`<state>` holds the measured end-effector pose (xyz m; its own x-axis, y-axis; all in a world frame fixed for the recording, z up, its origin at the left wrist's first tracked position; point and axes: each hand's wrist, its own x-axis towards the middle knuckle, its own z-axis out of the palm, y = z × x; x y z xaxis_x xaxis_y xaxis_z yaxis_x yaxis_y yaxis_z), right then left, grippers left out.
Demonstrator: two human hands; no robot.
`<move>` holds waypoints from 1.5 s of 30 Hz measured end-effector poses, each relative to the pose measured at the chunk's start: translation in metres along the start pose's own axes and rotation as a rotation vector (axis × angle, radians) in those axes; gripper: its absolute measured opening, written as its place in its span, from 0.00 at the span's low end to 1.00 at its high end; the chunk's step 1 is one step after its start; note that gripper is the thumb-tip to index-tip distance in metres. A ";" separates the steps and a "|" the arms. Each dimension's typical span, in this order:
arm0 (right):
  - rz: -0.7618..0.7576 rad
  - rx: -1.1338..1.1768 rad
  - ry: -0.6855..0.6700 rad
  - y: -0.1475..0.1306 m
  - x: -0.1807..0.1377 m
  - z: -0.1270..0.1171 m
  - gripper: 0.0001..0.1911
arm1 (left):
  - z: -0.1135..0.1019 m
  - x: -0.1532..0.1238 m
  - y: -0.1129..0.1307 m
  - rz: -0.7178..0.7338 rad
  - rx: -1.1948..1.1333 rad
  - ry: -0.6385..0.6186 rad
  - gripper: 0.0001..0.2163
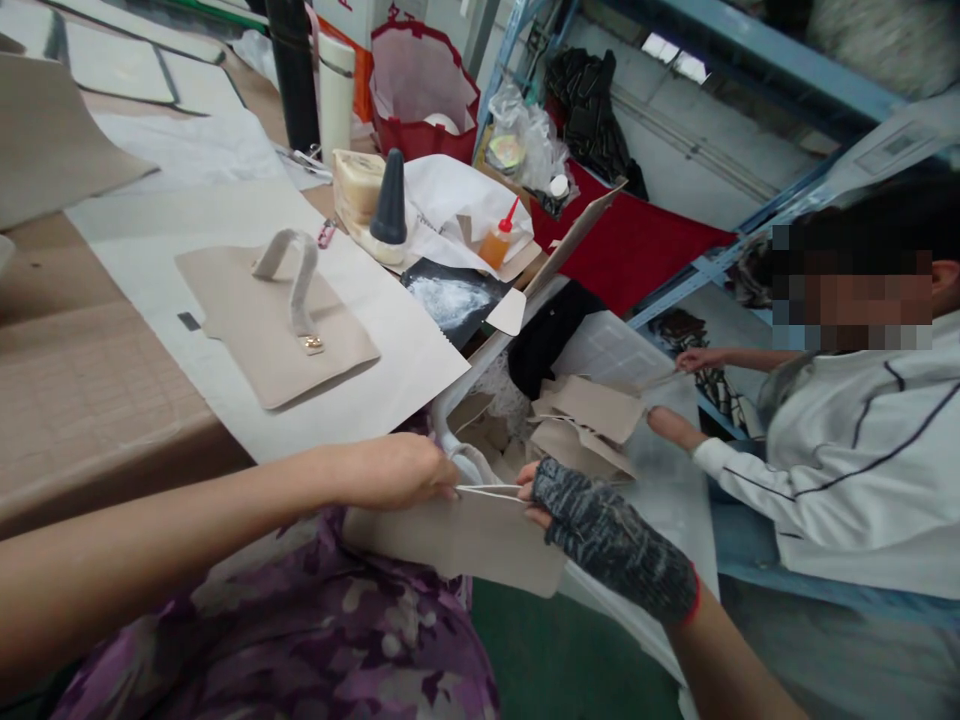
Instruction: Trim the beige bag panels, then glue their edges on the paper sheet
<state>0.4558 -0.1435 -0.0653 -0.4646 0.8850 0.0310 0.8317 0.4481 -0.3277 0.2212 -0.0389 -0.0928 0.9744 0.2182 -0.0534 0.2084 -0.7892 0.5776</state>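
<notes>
Over my lap, my bare left hand (405, 470) is closed, its fingertips pinching one end of a thin white strand (489, 490). My right hand (559, 500), in a dark grey fingerless glove, pinches the other end. Two white lines run between the hands; whether they are a doubled thread or a strip's edges is unclear. Just below them, a beige panel (487, 545) lies across my lap, with a pale looped handle (472, 465) behind its upper edge. On the table, another beige panel (262, 330) carries a grey-white strap handle (300, 270) with a gold-coloured fitting.
A white bin (450, 400) beyond my hands holds beige pieces (589, 410). A co-worker (847, 440) sits at right, hands near it. The table bears white paper (360, 390), a dark cone (388, 200), an orange red-tipped bottle (496, 243) and a red bag (420, 75).
</notes>
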 end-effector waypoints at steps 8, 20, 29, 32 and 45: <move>0.082 -0.136 0.263 -0.008 -0.021 0.022 0.10 | -0.003 -0.001 -0.001 -0.104 -0.104 -0.024 0.09; 0.082 -0.366 0.352 -0.010 -0.018 0.048 0.10 | -0.002 0.002 0.000 -0.136 0.034 -0.062 0.10; 0.115 -0.250 0.287 -0.012 -0.006 0.056 0.08 | 0.008 0.014 0.017 -0.152 0.170 0.010 0.08; 0.063 -0.236 0.243 -0.011 -0.004 0.055 0.10 | 0.015 0.021 0.020 -0.154 0.198 0.076 0.07; 0.245 0.106 0.344 -0.003 -0.020 0.037 0.14 | 0.024 0.024 0.006 -0.147 0.089 0.123 0.07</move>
<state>0.4511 -0.1678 -0.1000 -0.1147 0.9622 0.2470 0.8609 0.2203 -0.4586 0.2477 -0.0517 -0.1100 0.9164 0.3992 -0.0286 0.3598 -0.7903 0.4960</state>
